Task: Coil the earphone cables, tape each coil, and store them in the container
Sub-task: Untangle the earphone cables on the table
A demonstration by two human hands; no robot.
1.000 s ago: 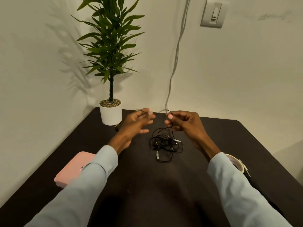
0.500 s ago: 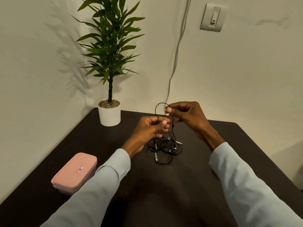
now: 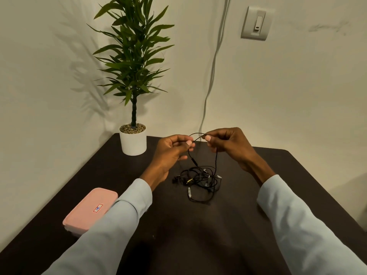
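head | left hand (image 3: 170, 151) fingers pinch a black cable strand above the earphone tangle (image 3: 198, 179) | right hand (image 3: 228, 145) fingers pinch the same strand | tangle lies on dark surface (image 3: 198, 235) | pink container (image 3: 89, 209), lid on, left of tangle

dim warm light | plant (image 3: 132, 50) shadow on wall | edges bowed

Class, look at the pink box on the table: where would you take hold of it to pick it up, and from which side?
Grip the pink box across its two long sides, coming down from above. It lies flat on the table with its lid up, and its width looks narrow enough for one hand to span. The left sleeve covers its near right corner, so the far left part is the freer place, probably.
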